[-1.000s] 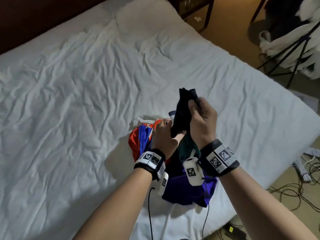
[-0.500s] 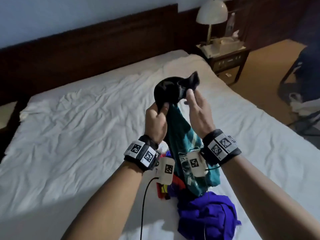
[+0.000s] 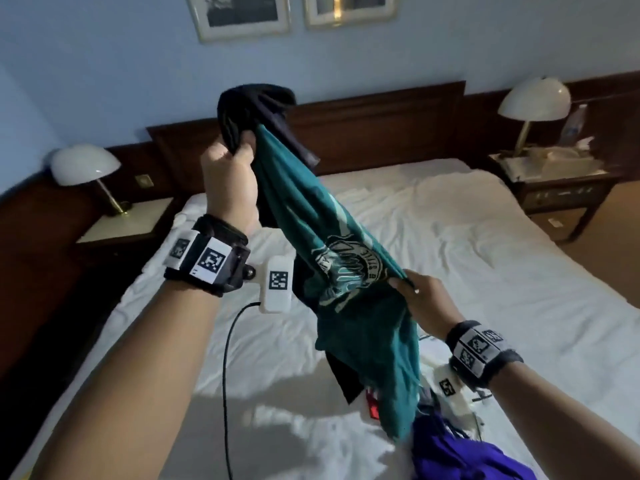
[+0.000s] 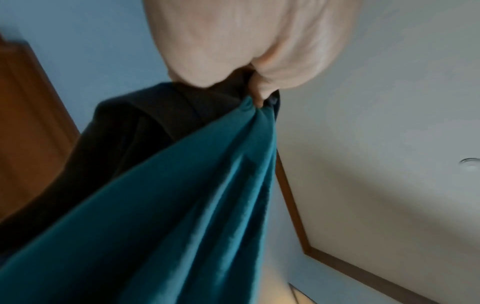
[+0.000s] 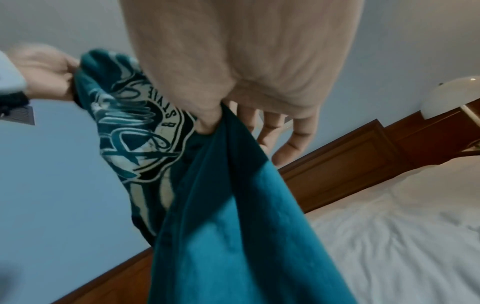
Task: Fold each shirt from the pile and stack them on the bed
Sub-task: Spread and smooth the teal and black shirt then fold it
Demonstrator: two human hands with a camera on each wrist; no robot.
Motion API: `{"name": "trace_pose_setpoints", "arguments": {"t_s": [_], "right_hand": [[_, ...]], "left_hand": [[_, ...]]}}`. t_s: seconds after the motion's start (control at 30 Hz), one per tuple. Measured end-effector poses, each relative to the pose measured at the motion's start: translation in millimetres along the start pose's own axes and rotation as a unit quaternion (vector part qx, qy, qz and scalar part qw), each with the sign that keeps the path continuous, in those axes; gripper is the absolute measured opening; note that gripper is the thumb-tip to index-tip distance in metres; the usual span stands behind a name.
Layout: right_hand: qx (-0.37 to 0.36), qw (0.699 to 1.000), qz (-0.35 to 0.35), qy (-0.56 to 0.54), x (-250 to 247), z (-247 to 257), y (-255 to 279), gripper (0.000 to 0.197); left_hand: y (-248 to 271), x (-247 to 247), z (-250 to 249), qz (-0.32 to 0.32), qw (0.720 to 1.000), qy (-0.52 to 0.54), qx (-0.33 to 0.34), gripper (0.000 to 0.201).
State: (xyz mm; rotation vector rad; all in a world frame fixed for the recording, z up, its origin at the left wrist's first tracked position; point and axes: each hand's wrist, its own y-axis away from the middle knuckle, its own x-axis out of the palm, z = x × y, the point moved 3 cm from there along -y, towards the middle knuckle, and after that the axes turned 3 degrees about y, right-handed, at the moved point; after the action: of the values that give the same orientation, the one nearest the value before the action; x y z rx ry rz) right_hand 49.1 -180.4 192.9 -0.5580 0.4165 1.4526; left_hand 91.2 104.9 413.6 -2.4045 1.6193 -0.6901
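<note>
Two hands on one teal shirt, lifted clear above the bed. Left hand raised high, fist turned up, fingers clamped on a bunched dark end of the garment, black trim spilling over the knuckles. Right hand lower and out to the side, thumb and forefinger pinching a fold beside the printed crest, remaining fingers spread loose and straight. Hem dangling down onto the pile at the near edge of the mattress, purple cloth showing there. Looks like the shake-out before folding. Best now to hunt for the shoulder seams, one per hand, level the hands, and let the cloth hang flat. Worth lifting the tail free of the heap first, or risk dragging another garment along. Then down onto open sheet, print side under.
</note>
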Motion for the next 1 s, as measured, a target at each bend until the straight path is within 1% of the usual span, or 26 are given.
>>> {"name": "trace_pose_setpoints", "arguments": {"t_s": [0.07, 0.13, 0.2, 0.23, 0.27, 0.3, 0.33, 0.37, 0.4, 0.43, 0.47, 0.5, 0.53, 0.57, 0.6, 0.67, 0.7, 0.73, 0.77, 0.8, 0.83, 0.87, 0.9, 0.93, 0.97, 1.0], "right_hand": [[-0.037, 0.998, -0.059, -0.007, -2, 27, -5, 0.019], [-0.072, 0.992, -0.094, -0.049, -3, 67, -10, 0.016], [-0.119, 0.986, -0.096, -0.07, 3, 113, -20, 0.017], [-0.145, 0.982, -0.089, -0.088, 9, 136, -25, 0.017], [-0.169, 0.977, -0.08, -0.102, 15, 158, -29, 0.017], [-0.193, 0.974, -0.068, -0.099, 22, 181, -31, 0.019], [-0.219, 0.971, -0.057, -0.073, 29, 203, -30, 0.022], [-0.244, 0.968, -0.046, -0.035, 37, 222, -29, 0.023], [-0.265, 0.964, -0.031, -0.005, 45, 242, -25, 0.023], [-0.282, 0.959, -0.013, 0.015, 53, 260, -18, 0.02], [-0.3, 0.954, 0.003, 0.026, 63, 274, -12, 0.017], [-0.315, 0.948, 0.018, 0.035, 74, 286, -4, 0.013], [-0.325, 0.944, 0.035, 0.04, 84, 293, 6, 0.009], [-0.334, 0.941, 0.043, 0.045, 95, 295, 15, 0.006], [-0.346, 0.936, 0.038, 0.047, 105, 292, 24, 0.008], [-0.355, 0.934, 0.005, 0.045, 117, 274, 44, 0.025], [-0.343, 0.938, -0.015, 0.042, 121, 259, 54, 0.038], [-0.311, 0.949, -0.026, 0.042, 127, 238, 63, 0.051], [-0.265, 0.963, -0.023, 0.043, 134, 215, 70, 0.063], [-0.21, 0.976, -0.006, 0.051, 142, 190, 76, 0.07], [-0.154, 0.986, 0.023, 0.064, 153, 165, 80, 0.067], [-0.104, 0.989, 0.061, 0.085, 165, 142, 83, 0.053], [-0.064, 0.986, 0.101, 0.116, 175, 123, 86, 0.031], [-0.035, 0.98, 0.134, 0.14, 183, 110, 89, 0.014], [-0.024, 0.978, 0.15, 0.14, 187, 100, 91, 0.012], [-0.019, 0.981, 0.149, 0.121, 189, 93, 89, 0.011]], "left_hand": [[-8, -40, 4, -0.012, 0.997, -0.076, 0.008, 0.021], [-6, -78, 21, 0.002, 0.986, -0.168, -0.012, 0.016], [5, -110, 42, 0.069, 0.963, -0.26, -0.038, 0.013], [13, -125, 56, 0.115, 0.943, -0.305, -0.066, 0.012], [24, -138, 69, 0.165, 0.91, -0.368, -0.096, 0.014], [39, -148, 78, 0.206, 0.869, -0.436, -0.113, 0.021], [53, -156, 84, 0.227, 0.842, -0.472, -0.128, 0.029], [67, -160, 84, 0.239, 0.848, -0.454, -0.131, 0.04], [80, -159, 79, 0.245, 0.886, -0.368, -0.14, 0.051], [91, -157, 73, 0.243, 0.927, -0.242, -0.153, 0.059], [99, -153, 67, 0.253, 0.943, -0.134, -0.17, 0.06], [104, -149, 64, 0.272, 0.943, -0.077, -0.175, 0.053], [106, -147, 62, 0.282, 0.941, -0.087, -0.168, 0.042], [105, -147, 63, 0.271, 0.944, -0.108, -0.156, 0.035], [102, -152, 64, 0.248, 0.948, -0.143, -0.141, 0.036], [92, -165, 62, 0.216, 0.952, -0.189, -0.103, 0.034], [86, -172, 61, 0.219, 0.951, -0.207, -0.073, 0.031], [82, -178, 56, 0.224, 0.946, -0.23, -0.05, 0.034], [77, -183, 54, 0.229, 0.943, -0.24, -0.035, 0.039], [74, -187, 48, 0.234, 0.942, -0.241, -0.025, 0.048], [72, -190, 43, 0.24, 0.941, -0.238, -0.009, 0.058], [72, -193, 37, 0.248, 0.94, -0.232, 0.006, 0.064], [73, -195, 32, 0.26, 0.94, -0.221, 0.019, 0.065], [76, -199, 27, 0.267, 0.941, -0.208, 0.027, 0.065], [80, -205, 23, 0.27, 0.945, -0.185, 0.032, 0.064], [85, -213, 20, 0.265, 0.95, -0.164, 0.026, 0.063]]}}
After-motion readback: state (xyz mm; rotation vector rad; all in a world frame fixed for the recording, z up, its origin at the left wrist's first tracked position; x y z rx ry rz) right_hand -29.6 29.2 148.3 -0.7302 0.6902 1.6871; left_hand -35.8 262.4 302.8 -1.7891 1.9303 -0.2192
